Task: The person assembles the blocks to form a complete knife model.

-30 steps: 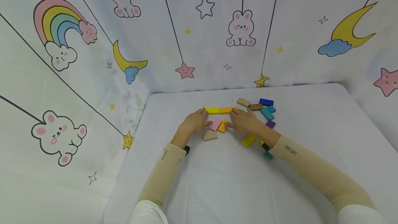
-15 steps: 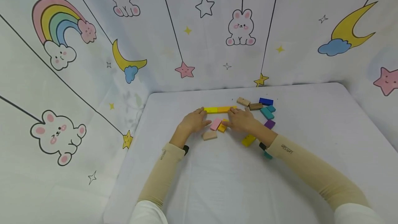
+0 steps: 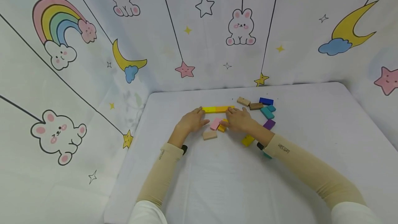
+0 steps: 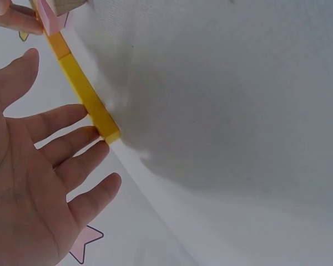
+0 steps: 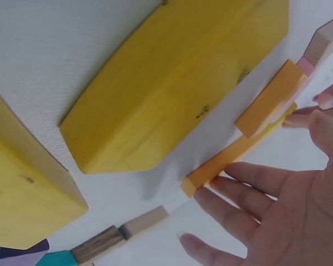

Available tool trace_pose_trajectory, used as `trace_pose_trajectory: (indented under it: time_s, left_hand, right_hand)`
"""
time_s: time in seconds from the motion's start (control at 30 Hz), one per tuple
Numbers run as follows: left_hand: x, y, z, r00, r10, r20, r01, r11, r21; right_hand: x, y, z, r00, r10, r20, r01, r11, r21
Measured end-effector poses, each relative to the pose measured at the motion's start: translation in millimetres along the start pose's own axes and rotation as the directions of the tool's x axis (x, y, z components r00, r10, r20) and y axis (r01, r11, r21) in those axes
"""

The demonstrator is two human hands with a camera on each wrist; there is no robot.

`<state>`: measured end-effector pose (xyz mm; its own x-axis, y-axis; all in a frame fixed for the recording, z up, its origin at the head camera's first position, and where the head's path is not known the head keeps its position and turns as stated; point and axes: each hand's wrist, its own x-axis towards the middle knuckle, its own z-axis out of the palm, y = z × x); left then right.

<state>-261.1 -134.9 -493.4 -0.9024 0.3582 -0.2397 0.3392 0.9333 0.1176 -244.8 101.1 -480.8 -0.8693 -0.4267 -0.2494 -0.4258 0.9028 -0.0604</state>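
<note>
Nearest to the person, two beige sleeves [image 3: 161,175] reach over the white table [image 3: 230,186], one from each side. Beside the right wrist lies a loose yellow block [image 3: 248,140].

Then come the hands. The left hand [image 3: 190,121] has its fingers extended and relaxed, and grips nothing; its fingertips touch a yellow block [image 3: 209,110] near its left end. The right hand [image 3: 240,120] is in similar state, fingers extended, nothing gripped, with fingertips on an orange block [image 3: 221,109] near its right end. Between the hands lie a plain wood block [image 3: 209,135], a pink block [image 3: 215,123] and a small orange piece [image 3: 221,127]. Whether the right thumb touches this piece, I cannot tell.

A little farther, the yellow block and the orange block lie end to end in one straight row, with no gap visible at the joint. The row is ahead of both palms. Its long axis goes from left to right, roughly along the far edge of the table. The left hand is nearer to the yellow block, the right hand to the orange block.

Farthest, beyond the right hand, are a brown block [image 3: 256,106] and a dark blue block [image 3: 266,101].
</note>
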Motion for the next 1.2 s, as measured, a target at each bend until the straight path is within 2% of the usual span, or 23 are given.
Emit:
trace_pose_trajectory:
  time_s: [0.7,1.07,1.2]
  left_hand:
    - [-0.8,-1.7,-4.1,1.000,0.007,0.018,-0.006,0.999,-0.044]
    - [0.4,-2.8,-2.6,1.000,-0.001,0.020,0.001,0.999,-0.048]
    - [0.2,-1.9,-2.5,1.000,-0.002,0.016,0.003,0.999,-0.047]
  right_hand:
    - [-3.1,-1.2,-0.9,1.000,0.026,-0.006,-0.026,1.000,0.014]
    - [-0.2,0.0,-1.5,1.000,-0.009,0.029,0.009,1.000,0.006]
    - [-0.1,0.7,-4.0,0.999,-0.018,0.032,0.016,0.999,0.048]
